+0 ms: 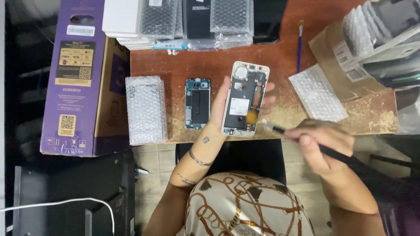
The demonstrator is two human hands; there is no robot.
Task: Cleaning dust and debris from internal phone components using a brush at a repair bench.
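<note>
An opened phone [244, 99], back off and its insides showing, is held up over the brown surface [280, 65] near its front edge. Just left of the phone a second opened phone body [197, 103] lies flat on the surface. Farther left lies a bubble-wrapped packet [145, 109], and beyond it a purple carton [85, 76] leans off the surface's left end. Right of the phone lies a flat sheet of bubble wrap [318, 96], then an open cardboard box [345, 57] with wrapped parts in it. Behind the phone, at the far edge, stand several wrapped packets and white boxes [183, 22]; a blue brush [299, 43] lies up to the right. Nothing stands between the hands and the phone.

Count: two opened phones, two brushes.

The left hand [227, 105] holds the phone from beneath, its fingers [267, 98] spread behind it and showing past its right edge. The right hand [321, 144] is blurred; its fingers are closed narrowly around a dark-handled brush [280, 130], whose bristle tip touches the phone's lower part.
</note>
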